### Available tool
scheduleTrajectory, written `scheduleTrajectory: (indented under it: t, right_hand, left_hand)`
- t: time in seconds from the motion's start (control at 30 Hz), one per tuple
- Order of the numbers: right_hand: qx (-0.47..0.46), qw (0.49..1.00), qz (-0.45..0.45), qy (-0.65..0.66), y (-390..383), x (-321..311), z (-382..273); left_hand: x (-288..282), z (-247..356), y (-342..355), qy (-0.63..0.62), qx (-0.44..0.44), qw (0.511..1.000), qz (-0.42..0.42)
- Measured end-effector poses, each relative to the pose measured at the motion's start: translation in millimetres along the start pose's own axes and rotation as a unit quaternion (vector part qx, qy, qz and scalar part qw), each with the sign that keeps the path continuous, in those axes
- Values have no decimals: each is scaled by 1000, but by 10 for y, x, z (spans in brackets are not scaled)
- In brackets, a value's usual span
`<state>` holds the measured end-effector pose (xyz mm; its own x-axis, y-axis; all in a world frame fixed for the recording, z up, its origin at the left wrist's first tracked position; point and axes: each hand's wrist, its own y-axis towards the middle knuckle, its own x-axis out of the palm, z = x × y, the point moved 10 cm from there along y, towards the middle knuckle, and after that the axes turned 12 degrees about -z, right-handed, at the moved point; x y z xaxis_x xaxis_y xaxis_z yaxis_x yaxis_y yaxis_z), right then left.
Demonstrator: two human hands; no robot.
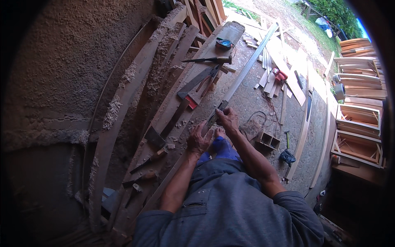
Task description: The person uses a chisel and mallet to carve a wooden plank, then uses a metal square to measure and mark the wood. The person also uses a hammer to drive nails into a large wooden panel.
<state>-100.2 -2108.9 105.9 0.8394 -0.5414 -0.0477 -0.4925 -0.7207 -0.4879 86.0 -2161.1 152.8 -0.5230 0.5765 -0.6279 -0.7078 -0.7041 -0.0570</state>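
Note:
A long, pale grey metal bar [252,61] slants away from me toward the bright far side. Its near part is darker and lies between my hands. Bent fingers of my right hand [228,119] pinch this dark part. My left hand [199,140] is lower, its fingers curled at the near end; the palm side is hidden. Left of the bar, the wooden bench [181,123] carries a try square [193,88] with a red patch, pliers [210,77], a chisel [210,60], a blue-black tape measure [223,43] and a hammer-like tool [158,136].
More wooden-handled tools [149,160] lie on the bench's near part. Shaving-covered boards [123,90] lean by the rough wall. On the floor to the right are a red power tool [279,75], wood strips [304,131], a small divided box [267,141] and a dark bag [287,156]. Wooden frames [358,148] stack far right.

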Motion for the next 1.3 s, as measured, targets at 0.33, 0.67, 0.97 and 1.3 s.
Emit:
scheduleTrajectory:
  t: [0.33,0.67,0.97,1.3]
  right_hand:
    - [-1,999,-48,-10,118,23,-32]
    - [33,997,-21,71,73,15,64]
    - [82,990,-112,-7,226,-25,34]
    - [116,986,-101,-59,209,45,396]
  left_hand:
    - [72,-202,0,-25,-47,998,16]
    - [122,-244,21,-3,-36,999,22]
    - [94,-104,120,7,10,1000,23]
    - [174,-210,98,39,-30,999,-18]
